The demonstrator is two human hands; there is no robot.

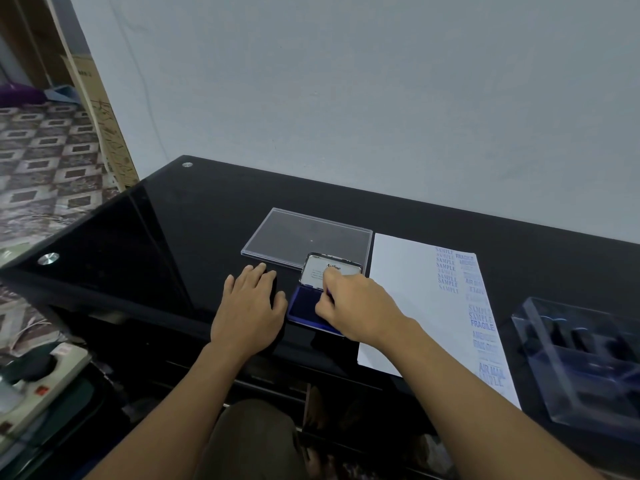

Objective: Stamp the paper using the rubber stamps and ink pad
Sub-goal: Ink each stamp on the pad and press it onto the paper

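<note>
Black glass table [194, 216], ink pad [304, 308] open at centre, paper [408, 289] at its 3 o'clock; left hand [249, 306] spread flat at 9, right hand [360, 306] pinching a mostly hidden stamp [328, 295] on the ink: likely risks are the pad skidding on glass and over-inking that smudges the print.

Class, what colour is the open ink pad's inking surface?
Dark blue: the ink pad shows best in the head view.

Dim, even indoor light, soft sheen on the glossy black table [166, 216], wide-angle bending at edges
</note>
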